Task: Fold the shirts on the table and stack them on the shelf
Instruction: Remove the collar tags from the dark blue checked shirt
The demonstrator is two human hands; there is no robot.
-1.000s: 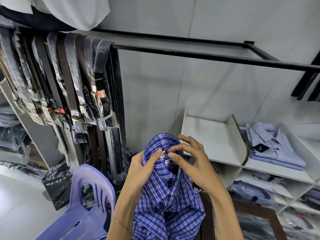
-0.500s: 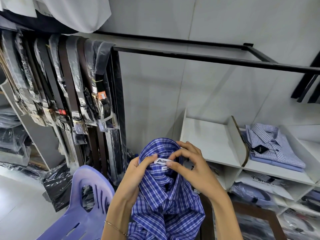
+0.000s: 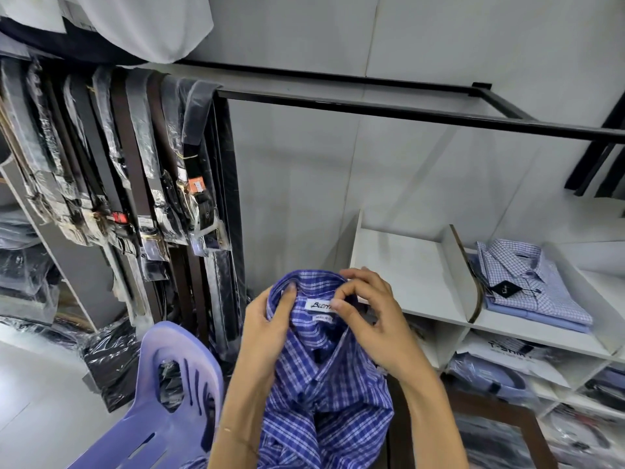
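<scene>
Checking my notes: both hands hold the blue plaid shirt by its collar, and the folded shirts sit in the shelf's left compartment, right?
Not quite. The head view shows both hands holding the blue plaid shirt by its collar, but the folded shirts sit right of the divider.

A shirt hung near centre; a chair stood left, belts far left, a shelf right holding folded shirts.

Bright, even indoor light is filling the frame, casting soft shadows on the wall. Wide-angle distortion is bending the black rail and edges; plastic wrappings at left are glinting slightly.
</scene>
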